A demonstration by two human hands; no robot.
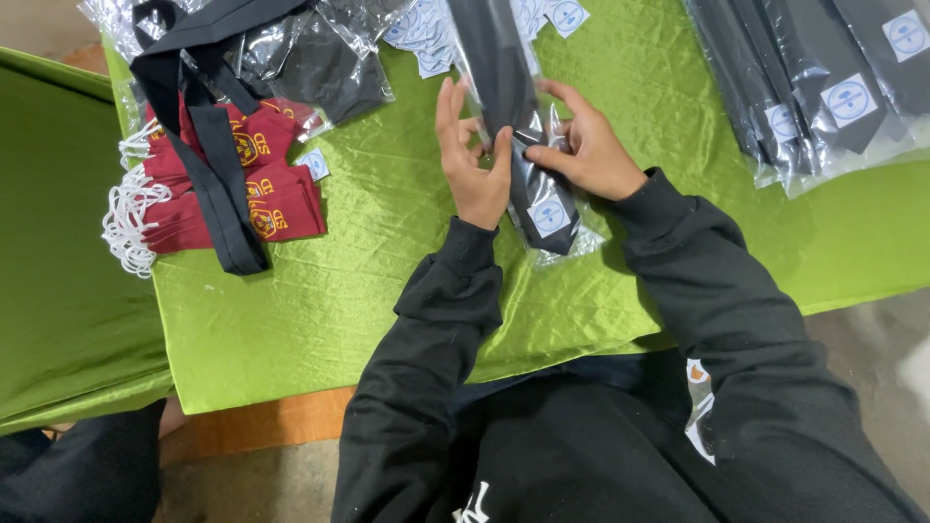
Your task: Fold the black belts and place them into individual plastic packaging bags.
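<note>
**Dark tie in clear sleeve, both hands on it**

The dark fabric necktie in a clear plastic sleeve (528,145) lies lengthwise on the shiny green cloth-covered table (387,252), mid-table, right in front of the person. A round pale sticker sits near its wide lower end.

Left hand (472,155): fingers extended and mostly open, thumb pressing on the sleeve's left edge. Right hand (589,145): fingers curled, fingertips pinching the sleeve's right edge. Neither hand is fully closed around it.

Handling, my read: light, floppy, no stiffness. The film looks slick and crinkly, so the tie may slide inside. Best grip is probably a pinch at the sleeve edges near mid-length, or support from below.

Around it: a row of bagged dark ties with round stickers (823,87) at far right, well apart. A stack of maroon embroidered cloth pieces with white cords (262,199) at left, with a black strap (218,174) draped across it. More clear bags holding dark fabric (320,58) are at the top.
</note>
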